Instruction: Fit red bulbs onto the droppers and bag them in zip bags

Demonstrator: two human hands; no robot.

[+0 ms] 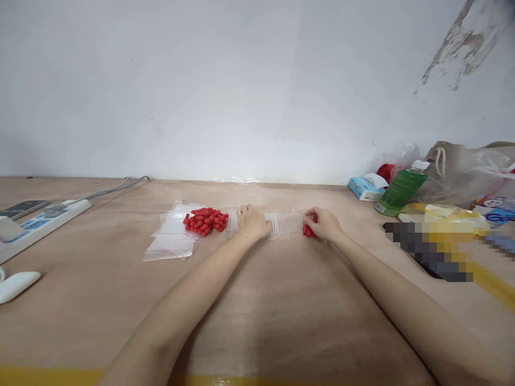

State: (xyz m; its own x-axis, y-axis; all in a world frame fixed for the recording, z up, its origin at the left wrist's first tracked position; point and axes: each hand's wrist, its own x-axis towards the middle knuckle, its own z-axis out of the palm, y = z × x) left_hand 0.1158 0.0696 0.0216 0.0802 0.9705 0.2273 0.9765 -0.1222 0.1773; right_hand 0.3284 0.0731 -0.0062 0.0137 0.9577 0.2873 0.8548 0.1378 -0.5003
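Observation:
A row of clear thin tubes (285,225) lies side by side on the wooden table, in the middle of the head view. My left hand (252,222) rests across the left part of this row, its thumb spread away from its fingers. At the row's right end, my right hand (324,224) has its thumb and fingers bent together around a small red piece (315,219); its exact kind is too small to make out. More red pieces (308,231) show just below those fingertips. Left of the tubes, a pile of small red rounded pieces (205,221) sits partly on clear plastic bags (171,244).
A white power strip (56,219) with a plugged-in cable lies at the left, near a white mouse-like object (18,286). At the right stand a blue tissue box (365,188) and a tilted green bottle (402,188), beside plastic bags (462,171) and a pixelated dark object (426,252).

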